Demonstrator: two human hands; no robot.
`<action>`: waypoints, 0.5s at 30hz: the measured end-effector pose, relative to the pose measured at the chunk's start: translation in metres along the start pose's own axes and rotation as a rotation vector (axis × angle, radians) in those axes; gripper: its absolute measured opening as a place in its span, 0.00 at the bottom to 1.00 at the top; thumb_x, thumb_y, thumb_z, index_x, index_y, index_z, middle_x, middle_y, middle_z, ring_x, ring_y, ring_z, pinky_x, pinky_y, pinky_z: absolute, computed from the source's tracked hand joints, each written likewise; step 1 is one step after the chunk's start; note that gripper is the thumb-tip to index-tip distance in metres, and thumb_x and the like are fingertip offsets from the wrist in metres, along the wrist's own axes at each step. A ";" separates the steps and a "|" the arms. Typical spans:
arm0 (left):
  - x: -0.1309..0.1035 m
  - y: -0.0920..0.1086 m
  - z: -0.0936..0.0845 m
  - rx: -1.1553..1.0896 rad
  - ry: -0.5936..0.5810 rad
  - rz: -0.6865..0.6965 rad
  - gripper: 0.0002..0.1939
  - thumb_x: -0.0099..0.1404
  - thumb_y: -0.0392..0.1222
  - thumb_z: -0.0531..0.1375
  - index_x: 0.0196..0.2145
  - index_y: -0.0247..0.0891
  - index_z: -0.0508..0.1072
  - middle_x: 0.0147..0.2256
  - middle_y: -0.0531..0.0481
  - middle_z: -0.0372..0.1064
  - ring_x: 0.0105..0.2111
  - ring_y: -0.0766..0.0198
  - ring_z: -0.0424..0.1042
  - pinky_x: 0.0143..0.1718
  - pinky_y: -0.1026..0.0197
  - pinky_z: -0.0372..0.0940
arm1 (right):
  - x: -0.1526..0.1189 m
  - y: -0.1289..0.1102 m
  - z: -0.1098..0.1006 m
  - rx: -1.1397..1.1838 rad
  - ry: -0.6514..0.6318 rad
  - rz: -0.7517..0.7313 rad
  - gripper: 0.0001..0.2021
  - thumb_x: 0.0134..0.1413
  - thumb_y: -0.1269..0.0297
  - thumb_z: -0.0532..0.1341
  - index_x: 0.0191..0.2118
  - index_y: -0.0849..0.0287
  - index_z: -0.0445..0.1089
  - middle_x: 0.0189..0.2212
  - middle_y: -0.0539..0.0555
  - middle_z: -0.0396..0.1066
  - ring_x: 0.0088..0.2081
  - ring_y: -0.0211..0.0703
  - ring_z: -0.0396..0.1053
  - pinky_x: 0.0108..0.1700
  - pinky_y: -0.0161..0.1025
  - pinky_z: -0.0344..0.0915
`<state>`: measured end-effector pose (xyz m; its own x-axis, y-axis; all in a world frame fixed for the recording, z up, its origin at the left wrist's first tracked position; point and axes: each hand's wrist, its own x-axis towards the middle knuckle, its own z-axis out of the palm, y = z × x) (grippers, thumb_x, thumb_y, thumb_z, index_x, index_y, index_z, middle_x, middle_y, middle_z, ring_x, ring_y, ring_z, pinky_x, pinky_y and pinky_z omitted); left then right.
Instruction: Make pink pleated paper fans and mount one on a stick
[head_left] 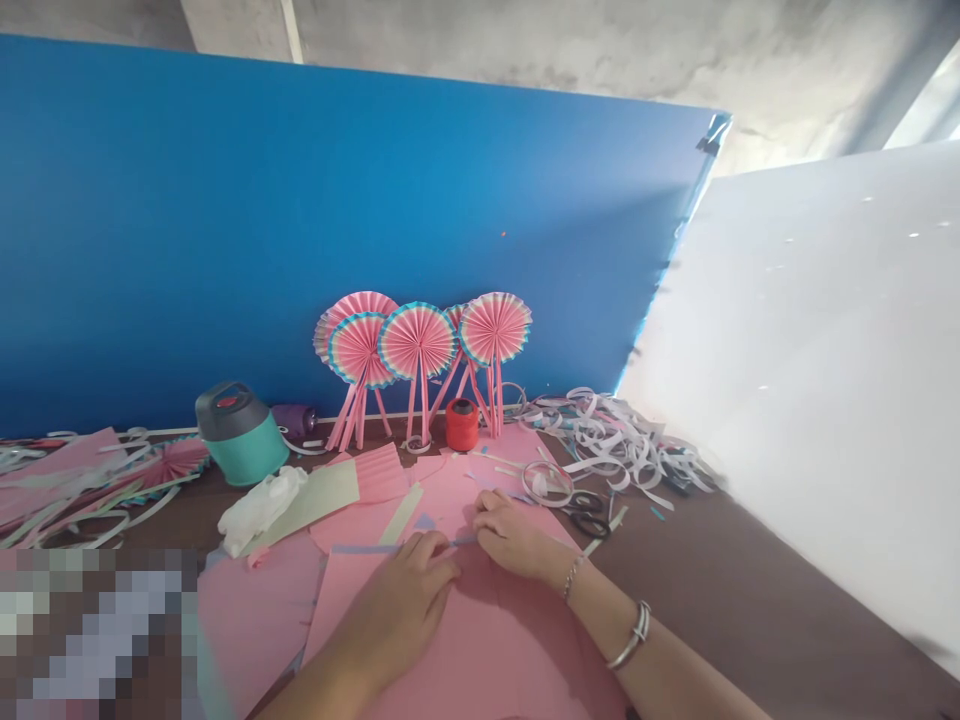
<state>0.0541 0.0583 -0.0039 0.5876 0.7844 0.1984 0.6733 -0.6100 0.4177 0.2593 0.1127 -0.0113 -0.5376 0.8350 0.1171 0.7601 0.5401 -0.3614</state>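
Observation:
A large pink paper sheet [480,640] lies on the table, with a thin bluish strip [360,549] along its far edge. My left hand [409,600] rests on the sheet with its curled fingertips at that strip. To its right, my right hand [514,535] has its fingers bent and pressed together over the strip's right part. What its fingertips hold, if anything, is hidden. Beyond the hands lie more pink paper [450,485] and a pale green strip [403,514]. Black scissors [589,515] and a clear tape roll [547,484] sit right of my right hand.
Pink pleated paper fans [418,342] stand against the blue panel [337,190]. Before them is a red thread spool [462,426]. A teal container [244,440] and white crumpled plastic [262,508] lie left. Paper strips [622,440] are heaped at the back right, near the white wall [840,380].

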 end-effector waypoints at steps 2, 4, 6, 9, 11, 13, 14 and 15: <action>0.000 0.000 0.000 0.010 0.003 0.004 0.15 0.67 0.32 0.47 0.41 0.43 0.71 0.47 0.46 0.63 0.47 0.57 0.64 0.48 0.53 0.64 | 0.000 0.000 0.000 0.002 0.002 -0.008 0.14 0.56 0.76 0.52 0.22 0.59 0.65 0.32 0.52 0.62 0.37 0.40 0.57 0.44 0.37 0.58; 0.001 -0.001 0.000 0.022 0.003 0.007 0.15 0.67 0.32 0.47 0.41 0.43 0.71 0.48 0.46 0.62 0.48 0.56 0.63 0.48 0.52 0.64 | 0.000 0.001 0.001 0.002 0.006 -0.015 0.14 0.56 0.76 0.52 0.23 0.58 0.66 0.32 0.52 0.62 0.37 0.40 0.57 0.44 0.37 0.58; 0.001 0.000 0.000 0.029 0.006 0.010 0.14 0.67 0.32 0.47 0.41 0.43 0.71 0.49 0.45 0.62 0.49 0.56 0.63 0.49 0.51 0.64 | 0.001 0.002 0.002 -0.005 0.009 -0.021 0.14 0.55 0.76 0.52 0.23 0.58 0.67 0.32 0.51 0.62 0.37 0.40 0.57 0.45 0.38 0.58; 0.001 0.001 0.000 0.035 0.010 0.011 0.15 0.66 0.32 0.48 0.41 0.43 0.71 0.50 0.45 0.63 0.50 0.56 0.63 0.49 0.51 0.64 | 0.002 0.003 0.003 -0.015 0.011 -0.026 0.13 0.55 0.76 0.52 0.23 0.59 0.66 0.32 0.52 0.62 0.37 0.41 0.56 0.45 0.38 0.58; 0.001 0.002 -0.001 0.044 0.002 0.011 0.15 0.65 0.30 0.48 0.41 0.42 0.71 0.51 0.45 0.63 0.50 0.55 0.63 0.50 0.50 0.63 | 0.002 0.003 0.003 -0.018 0.012 -0.023 0.13 0.55 0.76 0.52 0.22 0.59 0.66 0.31 0.52 0.62 0.37 0.41 0.57 0.44 0.38 0.58; 0.002 0.003 -0.001 0.055 -0.003 0.018 0.16 0.65 0.29 0.48 0.41 0.42 0.71 0.52 0.45 0.64 0.51 0.55 0.63 0.51 0.49 0.63 | 0.002 0.003 0.003 -0.019 0.016 -0.019 0.14 0.54 0.77 0.53 0.21 0.59 0.65 0.31 0.52 0.63 0.37 0.41 0.57 0.44 0.38 0.58; 0.002 0.003 -0.002 0.059 -0.002 0.022 0.16 0.65 0.30 0.48 0.42 0.42 0.71 0.52 0.46 0.64 0.51 0.55 0.62 0.51 0.49 0.63 | 0.002 0.003 0.003 -0.019 0.017 -0.017 0.14 0.53 0.77 0.53 0.21 0.59 0.65 0.31 0.52 0.63 0.37 0.41 0.57 0.44 0.38 0.58; 0.002 0.003 -0.002 0.062 0.001 0.029 0.16 0.65 0.30 0.48 0.42 0.42 0.71 0.52 0.46 0.64 0.51 0.55 0.62 0.51 0.49 0.63 | 0.002 0.003 0.003 -0.017 0.019 -0.016 0.14 0.53 0.77 0.53 0.20 0.59 0.65 0.31 0.52 0.63 0.37 0.41 0.57 0.44 0.38 0.58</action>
<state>0.0565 0.0577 -0.0005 0.6068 0.7666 0.2099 0.6829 -0.6380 0.3558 0.2588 0.1158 -0.0152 -0.5428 0.8281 0.1401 0.7579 0.5548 -0.3432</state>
